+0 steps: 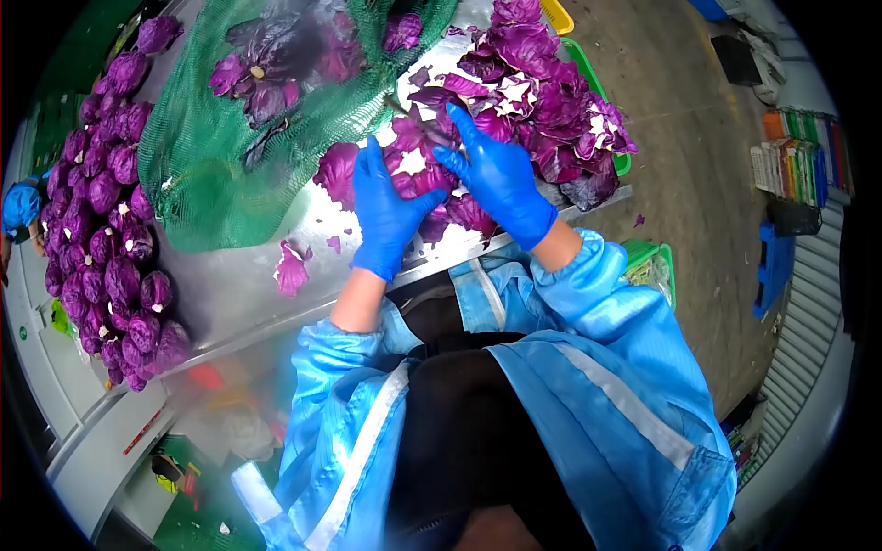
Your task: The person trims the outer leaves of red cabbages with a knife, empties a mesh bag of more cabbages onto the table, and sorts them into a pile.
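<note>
Both my hands wear blue gloves and reach over loose purple cabbage leaves on the metal table. My left hand is at the near left side of these leaves, fingers stretched out and thumb apart, touching them. On their right side is my right hand, its index finger and thumb spread towards the left. Between the hands, a dark streak among the leaves is too blurred to name. A larger heap of purple leaves with white ribs lies just beyond my right hand.
A green mesh bag with purple cabbage inside lies to the left. Many purple cabbages are piled at the far left. A torn leaf rests near the table edge. Green crates stand to the right. Another person's blue sleeve shows far left.
</note>
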Available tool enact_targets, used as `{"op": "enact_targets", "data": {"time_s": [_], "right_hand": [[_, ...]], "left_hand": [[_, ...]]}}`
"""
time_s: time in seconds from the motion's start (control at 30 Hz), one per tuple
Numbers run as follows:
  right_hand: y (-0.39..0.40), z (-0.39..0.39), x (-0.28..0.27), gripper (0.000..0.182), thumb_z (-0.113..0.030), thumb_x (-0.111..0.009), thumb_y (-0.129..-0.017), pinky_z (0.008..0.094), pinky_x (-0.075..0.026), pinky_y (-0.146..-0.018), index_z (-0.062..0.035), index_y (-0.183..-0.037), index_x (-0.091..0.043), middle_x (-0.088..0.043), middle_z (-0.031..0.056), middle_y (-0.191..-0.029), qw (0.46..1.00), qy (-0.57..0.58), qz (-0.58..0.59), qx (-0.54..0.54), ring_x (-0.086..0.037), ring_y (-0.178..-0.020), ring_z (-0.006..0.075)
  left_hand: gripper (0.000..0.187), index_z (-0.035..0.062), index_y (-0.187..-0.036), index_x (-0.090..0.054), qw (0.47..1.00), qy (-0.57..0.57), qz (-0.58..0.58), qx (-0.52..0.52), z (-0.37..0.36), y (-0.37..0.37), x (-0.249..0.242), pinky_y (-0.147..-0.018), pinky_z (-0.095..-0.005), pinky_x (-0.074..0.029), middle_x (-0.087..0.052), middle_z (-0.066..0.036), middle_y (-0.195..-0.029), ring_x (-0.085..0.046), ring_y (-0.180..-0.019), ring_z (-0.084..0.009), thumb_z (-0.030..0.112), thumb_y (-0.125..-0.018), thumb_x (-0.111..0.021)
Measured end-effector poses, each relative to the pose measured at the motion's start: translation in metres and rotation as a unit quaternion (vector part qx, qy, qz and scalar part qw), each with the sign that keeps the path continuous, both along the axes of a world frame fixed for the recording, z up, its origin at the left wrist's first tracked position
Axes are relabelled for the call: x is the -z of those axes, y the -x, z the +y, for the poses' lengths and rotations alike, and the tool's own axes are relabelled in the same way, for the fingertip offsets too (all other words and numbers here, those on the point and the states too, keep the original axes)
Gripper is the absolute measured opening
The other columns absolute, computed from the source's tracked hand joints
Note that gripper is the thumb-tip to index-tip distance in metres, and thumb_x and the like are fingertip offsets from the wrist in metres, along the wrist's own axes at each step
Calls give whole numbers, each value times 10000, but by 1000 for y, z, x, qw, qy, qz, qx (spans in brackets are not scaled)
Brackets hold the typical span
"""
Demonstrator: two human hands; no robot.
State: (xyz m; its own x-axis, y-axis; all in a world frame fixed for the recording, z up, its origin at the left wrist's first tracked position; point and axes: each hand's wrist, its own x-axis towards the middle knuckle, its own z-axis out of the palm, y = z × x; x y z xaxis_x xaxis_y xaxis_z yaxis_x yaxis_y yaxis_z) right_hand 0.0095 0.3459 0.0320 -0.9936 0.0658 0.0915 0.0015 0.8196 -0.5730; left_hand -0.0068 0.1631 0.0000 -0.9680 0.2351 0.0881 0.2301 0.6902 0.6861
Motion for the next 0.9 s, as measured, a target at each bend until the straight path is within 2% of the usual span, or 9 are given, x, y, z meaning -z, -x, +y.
{"op": "enact_targets", "data": {"time_s": [0.23,0.33,0.43,0.47,0.53,0.63,0.73,0.77,0.9], "right_hand": [[-21,-13,14,563,-393,-540,-954,399,-421,-426,-157,-1446,-404,-645,124,-719,997,-75,7,-34,-598,-504,274],[-7,-9,4,552,-456,-487,-960,481,-479,-519,-45,-1329,-494,-647,184,-718,991,-18,-129,-44,-646,-606,344],[17,0,7,552,-521,-437,-963,513,-505,-633,-24,-1120,-617,-654,226,-764,987,74,-143,1,-662,-730,389],[32,19,17,558,-538,-417,-964,520,-506,-670,-29,-1012,-643,-653,235,-773,985,38,-165,19,-656,-763,405],[60,50,45,608,-594,-432,-933,506,-517,-708,-60,-788,-685,-660,227,-792,975,-29,-219,35,-651,-783,416],[43,38,39,541,-579,-510,-893,496,-522,-716,-76,-822,-693,-674,208,-825,989,-44,-139,28,-656,-790,408],[38,45,43,359,-412,-629,-842,469,-534,-700,-83,-974,-682,-681,188,-945,977,-68,-194,49,-664,-860,366],[37,43,27,366,-393,-641,-842,464,-537,-701,-86,-1038,-669,-679,179,-972,970,-102,-217,52,-666,-866,357],[27,13,-23,606,-368,-709,-821,458,-540,-756,-121,-1332,-498,-663,147,-1086,998,65,23,7,-670,-897,349]], "left_hand": [[1176,-44,-1420,-278,996,80,-37,4,15,11,-21,-922,-458,-457,-466,-244,-1231,-479,-1132,-402,410,-527,-893],[1151,-53,-1412,-282,993,87,-80,19,19,13,-34,-923,-458,-456,-465,-247,-1234,-477,-1131,-402,401,-546,-888],[1118,-59,-1404,-286,995,99,-14,22,19,8,-26,-939,-464,-443,-457,-255,-1252,-464,-1145,-405,388,-570,-881],[1093,-63,-1399,-287,994,85,-61,32,18,1,-33,-968,-468,-423,-428,-271,-1298,-443,-1178,-412,353,-582,-883],[1129,-53,-1416,-266,997,71,8,38,7,-19,-20,-1021,-471,-389,-365,-280,-1366,-398,-1245,-428,289,-549,-903],[1166,-20,-1443,-252,999,-27,0,34,-18,-25,0,-1080,-471,-351,-321,-283,-1413,-346,-1314,-440,247,-521,-916],[1149,67,-1486,-251,992,-67,5,106,-49,-28,8,-1114,-449,-337,-264,-236,-1496,-295,-1385,-404,161,-540,-896],[1145,86,-1494,-251,989,-74,-5,129,-53,-25,4,-1118,-444,-337,-255,-223,-1511,-288,-1396,-395,141,-544,-889],[989,103,-1470,-340,966,-37,-55,248,-47,10,-24,-1135,-420,-322,-261,-168,-1535,-258,-1424,-367,-8,-591,-780]]}}
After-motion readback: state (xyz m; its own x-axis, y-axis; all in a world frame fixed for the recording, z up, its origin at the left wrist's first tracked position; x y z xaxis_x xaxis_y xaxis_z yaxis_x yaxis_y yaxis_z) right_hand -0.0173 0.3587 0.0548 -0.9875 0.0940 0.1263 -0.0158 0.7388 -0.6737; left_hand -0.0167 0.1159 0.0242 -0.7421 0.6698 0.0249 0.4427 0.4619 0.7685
